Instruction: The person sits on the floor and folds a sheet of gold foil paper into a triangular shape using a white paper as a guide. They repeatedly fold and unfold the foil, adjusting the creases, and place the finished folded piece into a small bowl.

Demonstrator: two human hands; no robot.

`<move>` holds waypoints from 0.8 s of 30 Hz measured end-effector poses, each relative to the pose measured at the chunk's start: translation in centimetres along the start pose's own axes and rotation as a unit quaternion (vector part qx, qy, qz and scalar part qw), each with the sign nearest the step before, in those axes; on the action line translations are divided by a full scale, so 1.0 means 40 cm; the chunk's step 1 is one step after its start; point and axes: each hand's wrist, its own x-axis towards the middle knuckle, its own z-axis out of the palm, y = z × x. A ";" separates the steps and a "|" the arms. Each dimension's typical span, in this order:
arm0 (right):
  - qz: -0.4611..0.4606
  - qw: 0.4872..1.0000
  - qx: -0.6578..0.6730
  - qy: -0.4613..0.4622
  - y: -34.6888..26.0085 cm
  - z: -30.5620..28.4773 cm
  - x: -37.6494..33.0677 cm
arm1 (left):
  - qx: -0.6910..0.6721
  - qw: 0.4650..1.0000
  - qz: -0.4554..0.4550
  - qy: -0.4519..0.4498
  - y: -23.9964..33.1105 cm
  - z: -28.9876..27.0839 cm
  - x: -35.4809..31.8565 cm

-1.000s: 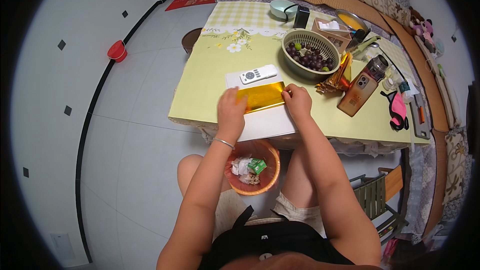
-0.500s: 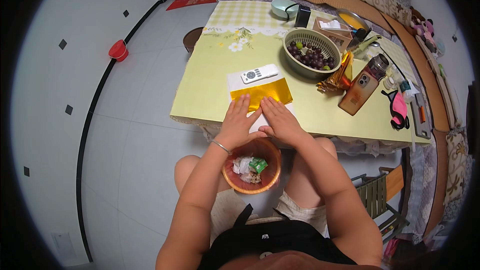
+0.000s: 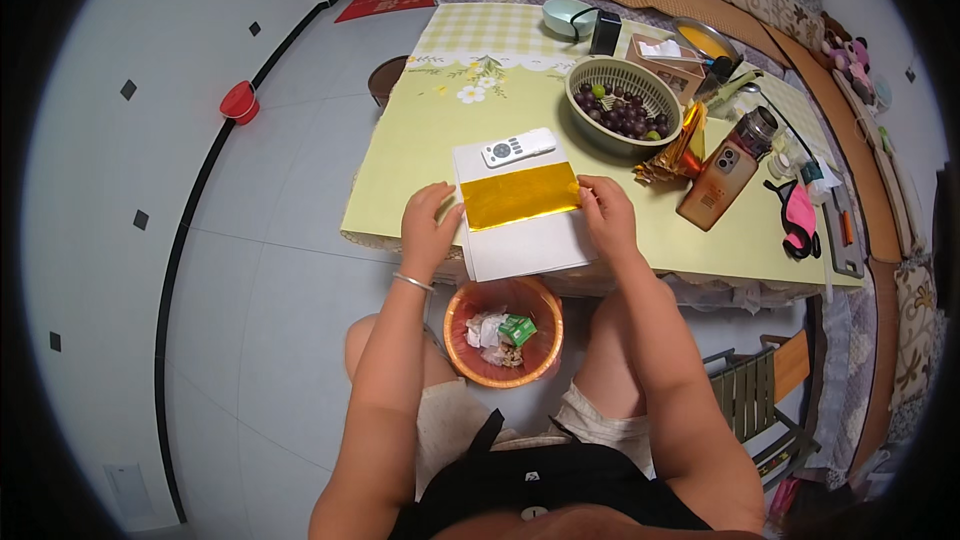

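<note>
Gold foil sheet [image 3: 520,195] lies flat across a white sheet of paper [image 3: 520,240] at the near edge of the bench [image 3: 420,140], which wears a pale yellow-green cloth. In the head view, the left hand [image 3: 430,225] rests at the foil's left end, its fingers loosely spread and lying on the bench and the paper's edge, the fingertips touching the foil's left border; whether it actually pinches the foil cannot be told. The right hand [image 3: 608,215] sits at the foil's right end, its grip pressed together on that edge, thumb and fingertips closed on the foil's corner. A bracelet [image 3: 410,283] circles the left wrist. Just beyond the foil, on the top of the paper, lies a small white remote control [image 3: 518,148], tilted a little. Further back and to the right stands a green woven basket [image 3: 623,110] holding dark grapes. Beside the basket, a crumpled bunch of gold foil strips [image 3: 672,155] lies near a brown bottle [image 3: 728,172] tipped on its side. A pink pair of scissors [image 3: 800,220] rests near the bench's right edge. Below the bench edge, between the person's knees, sits an orange bowl [image 3: 503,332] with scraps of paper and a small green carton in it. On the floor to the left is a small red dish [image 3: 238,101].
</note>
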 end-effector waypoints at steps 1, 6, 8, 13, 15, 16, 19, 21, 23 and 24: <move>0.019 0.999 0.031 -0.009 0.007 0.016 -0.001 | 0.009 1.000 0.013 0.015 0.000 0.007 0.016; 0.057 0.997 -0.015 -0.055 0.008 0.064 0.010 | 0.132 0.991 0.001 -0.020 0.014 0.049 0.045; 0.077 0.995 -0.012 -0.055 0.016 0.071 0.013 | 0.153 0.988 -0.024 -0.018 0.024 0.059 0.056; 0.093 0.993 -0.005 -0.072 0.032 0.074 0.009 | 0.144 0.986 -0.080 -0.026 0.029 0.063 0.076; 0.091 0.994 0.015 -0.066 0.037 0.076 0.005 | 0.152 0.985 -0.081 -0.009 0.025 0.070 0.077; 0.090 0.994 0.025 -0.062 0.040 0.077 0.004 | 0.162 0.984 -0.074 0.008 0.022 0.075 0.077; 0.080 0.995 0.035 -0.050 0.053 0.085 0.003 | 0.140 0.987 -0.074 0.023 0.011 0.075 0.079; 0.117 0.991 0.032 -0.049 0.051 0.084 0.008 | 0.111 0.991 -0.050 0.048 0.008 0.072 0.077; 0.143 0.987 0.056 -0.037 0.063 0.082 0.016 | 0.082 0.992 0.008 0.095 0.032 0.067 0.074; 0.151 0.985 0.080 -0.028 0.090 0.087 0.017 | -0.009 0.996 -0.048 0.071 0.046 0.066 0.071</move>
